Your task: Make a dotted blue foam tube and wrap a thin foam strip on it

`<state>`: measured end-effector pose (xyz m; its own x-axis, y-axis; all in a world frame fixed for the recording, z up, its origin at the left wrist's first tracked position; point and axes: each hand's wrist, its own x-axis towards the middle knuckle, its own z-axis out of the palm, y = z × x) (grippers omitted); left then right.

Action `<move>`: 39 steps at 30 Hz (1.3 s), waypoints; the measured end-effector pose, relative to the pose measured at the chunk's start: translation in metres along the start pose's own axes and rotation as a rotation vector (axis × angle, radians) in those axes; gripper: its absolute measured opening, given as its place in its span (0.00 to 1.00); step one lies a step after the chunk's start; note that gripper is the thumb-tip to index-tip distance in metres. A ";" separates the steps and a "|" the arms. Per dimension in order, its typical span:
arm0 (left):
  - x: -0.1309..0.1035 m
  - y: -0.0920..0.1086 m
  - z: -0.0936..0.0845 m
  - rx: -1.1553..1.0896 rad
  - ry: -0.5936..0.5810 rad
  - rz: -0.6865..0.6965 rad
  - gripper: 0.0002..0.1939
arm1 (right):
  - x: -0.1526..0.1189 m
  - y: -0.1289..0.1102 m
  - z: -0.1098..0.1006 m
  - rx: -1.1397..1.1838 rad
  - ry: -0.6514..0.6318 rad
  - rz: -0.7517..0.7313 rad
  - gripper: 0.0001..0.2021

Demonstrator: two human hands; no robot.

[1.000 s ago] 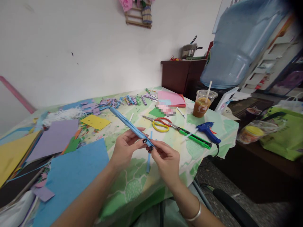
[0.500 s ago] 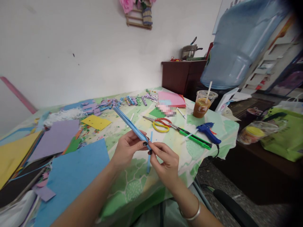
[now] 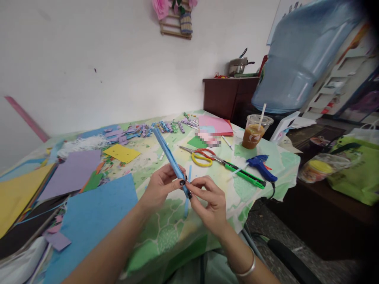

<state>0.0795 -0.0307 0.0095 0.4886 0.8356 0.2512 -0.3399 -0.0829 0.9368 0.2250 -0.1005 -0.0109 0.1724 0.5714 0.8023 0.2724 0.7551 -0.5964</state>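
A long folded strip of blue paper [image 3: 167,150] slants up and away from my hands over the table. My left hand [image 3: 166,183] is closed around its lower part, thumb on top. At the near end, my right hand [image 3: 209,199] pinches the same strip between thumb and forefinger. Beneath them a thin light-blue strip [image 3: 186,207] lies on the tablecloth, partly hidden by the hands. Beyond my right hand rest yellow-and-red scissors [image 3: 201,158] and a green utility knife [image 3: 245,175]. A large blue sheet [image 3: 97,213] lies under my left forearm.
A blue glue gun [image 3: 262,166] with a cord lies by the table's right edge, near an iced drink [image 3: 254,134]. Purple sheets [image 3: 72,169], a yellow card [image 3: 122,153] and curled paper pieces [image 3: 142,132] spread across the left and back. A large water bottle [image 3: 299,59] stands behind right.
The folded blue strip has turned more upright, its far end shifting right. My right hand's fingers have moved slightly on the near end. The whole view has shifted a little.
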 end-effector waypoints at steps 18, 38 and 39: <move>-0.003 -0.003 0.013 0.264 0.055 -0.145 0.26 | 0.023 0.006 0.003 0.023 -0.022 0.548 0.05; 0.000 -0.005 0.003 0.423 0.108 -0.130 0.27 | 0.017 0.010 0.017 -0.211 0.008 0.356 0.05; 0.001 -0.006 0.003 0.418 0.115 -0.124 0.27 | 0.017 0.011 0.018 -0.251 -0.002 0.312 0.05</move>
<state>0.0840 -0.0313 0.0051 0.4048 0.9060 0.1240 0.0808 -0.1705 0.9820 0.2139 -0.0769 -0.0041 0.2814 0.7621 0.5831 0.4302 0.4430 -0.7866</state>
